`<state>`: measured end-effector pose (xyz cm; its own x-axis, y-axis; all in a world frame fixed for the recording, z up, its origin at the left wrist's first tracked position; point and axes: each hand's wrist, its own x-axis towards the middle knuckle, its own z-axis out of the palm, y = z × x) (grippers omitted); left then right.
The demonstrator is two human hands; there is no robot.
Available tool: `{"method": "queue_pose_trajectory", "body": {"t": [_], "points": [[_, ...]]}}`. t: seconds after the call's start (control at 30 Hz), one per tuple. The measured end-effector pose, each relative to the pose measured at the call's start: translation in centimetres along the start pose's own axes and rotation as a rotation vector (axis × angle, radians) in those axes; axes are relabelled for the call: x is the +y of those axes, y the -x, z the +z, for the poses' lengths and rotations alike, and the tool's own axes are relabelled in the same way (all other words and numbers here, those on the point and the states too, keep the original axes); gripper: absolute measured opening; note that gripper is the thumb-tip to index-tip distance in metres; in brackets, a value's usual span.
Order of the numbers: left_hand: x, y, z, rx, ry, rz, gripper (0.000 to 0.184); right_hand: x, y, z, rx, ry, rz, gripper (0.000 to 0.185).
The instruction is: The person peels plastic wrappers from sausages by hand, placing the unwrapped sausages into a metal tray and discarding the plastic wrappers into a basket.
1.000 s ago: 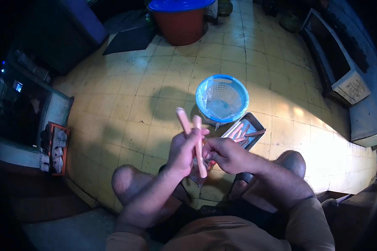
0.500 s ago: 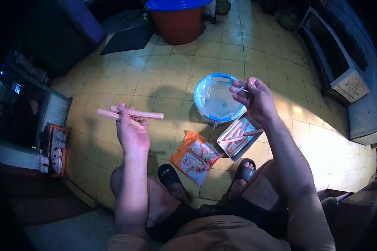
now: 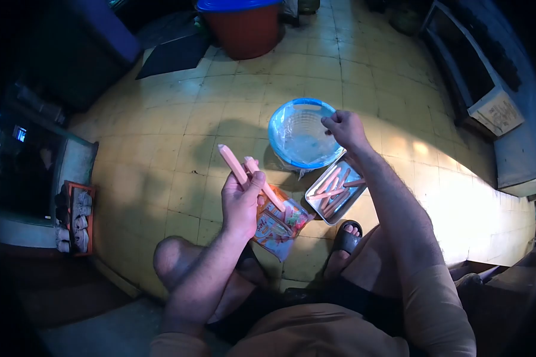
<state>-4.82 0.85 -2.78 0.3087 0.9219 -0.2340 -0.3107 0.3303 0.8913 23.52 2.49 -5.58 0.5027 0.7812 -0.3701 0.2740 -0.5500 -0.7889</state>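
Note:
Two pale pink sausages (image 3: 268,189) are gripped in my left hand (image 3: 240,205), side by side and slanting, with their upper ends pointing away from me. Below them lies an orange printed plastic packet (image 3: 280,235), partly covered by that hand. My right hand (image 3: 343,129) is closed at the right rim of a blue basket (image 3: 272,140) lined with clear plastic. Its fingertips point into the basket; anything between them is hidden. Near my right forearm, a metal tray (image 3: 319,213) on the floor holds several sausages (image 3: 333,191).
A red tub (image 3: 247,35) with a blue lid stands at the far side. Shoes fill a small rack (image 3: 80,217) on the left. A pale cabinet (image 3: 497,116) stands at the right wall. My sandalled foot (image 3: 345,241) is close to the tray.
My left hand has moved right and turned, tilting the sausages over the packet. My right hand has turned palm down toward the basket; the thin whitish strip in its fingers no longer shows.

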Motion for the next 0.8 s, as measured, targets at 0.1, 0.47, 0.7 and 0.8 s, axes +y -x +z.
{"method": "queue_pose_trajectory", "body": {"t": [0.1, 0.47, 0.7, 0.8], "points": [[-0.5, 0.2, 0.5, -0.03, -0.069, -0.036, 0.026, 1.8, -0.6, 1.2, 0.178, -0.202, -0.405, 0.028], [-3.3, 2.7, 1.8, -0.262, -0.009, -0.206, 0.029, -5.0, 13.7, 0.8, -0.543, 0.211, -0.463, 0.066], [-5.3, 3.0, 1.9, -0.301, 0.069, -0.221, 0.03, -3.7, 12.7, 0.0, -0.679, 0.231, -0.412, 0.037], [-5.7, 2.7, 1.3, -0.316, -0.018, -0.215, 0.029, -4.0, 13.1, -0.1, -0.687, 0.273, -0.334, 0.018]]}}
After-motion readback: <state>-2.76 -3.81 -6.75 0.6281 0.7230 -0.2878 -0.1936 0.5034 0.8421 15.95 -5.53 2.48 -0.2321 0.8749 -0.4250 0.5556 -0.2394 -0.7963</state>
